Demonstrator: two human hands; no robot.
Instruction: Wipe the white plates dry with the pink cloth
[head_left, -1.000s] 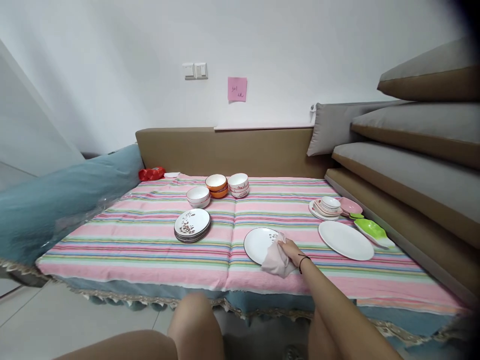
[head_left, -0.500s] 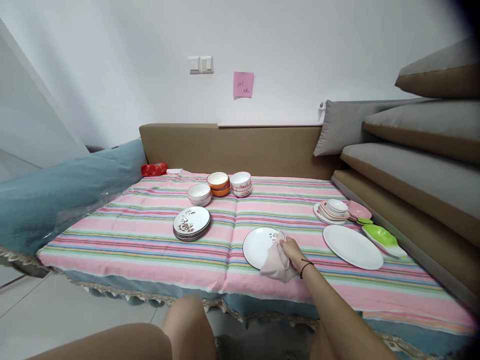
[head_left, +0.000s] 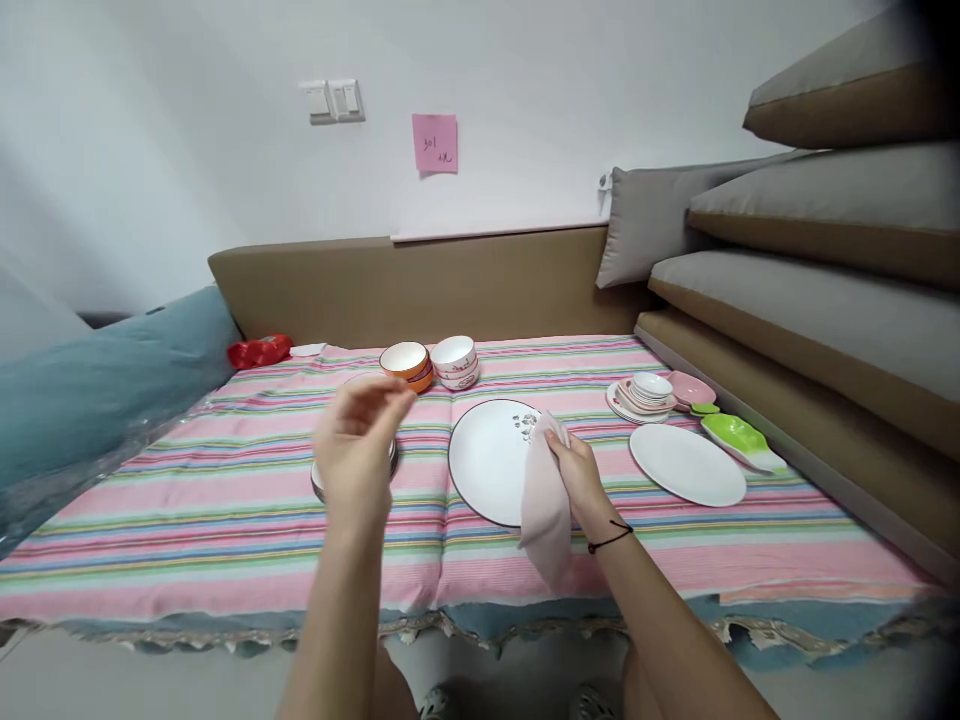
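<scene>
My right hand (head_left: 576, 470) grips a pale pink cloth (head_left: 546, 525) folded over the right edge of a round white plate (head_left: 491, 460). The plate has a dark rim and a printed flower motif, and it looks lifted and tilted toward me. My left hand (head_left: 354, 440), slightly blurred, is raised to the left of the plate with nothing in it. Its thumb is apart from the curled fingers. Behind that hand, mostly hidden, is a stack of dark-rimmed plates (head_left: 318, 482).
Orange bowls (head_left: 406, 360) and white patterned bowls (head_left: 454, 362) are stacked toward the back. On the right lie an oval white plate (head_left: 686, 465), small stacked dishes (head_left: 643, 397), a pink dish (head_left: 691, 390) and a green dish (head_left: 739, 438). Cushions (head_left: 802, 290) are piled beyond them.
My left hand has come into view over the plate stack. The plate, held through the cloth by my right hand, appears raised and closer. The view has shifted to the right.
</scene>
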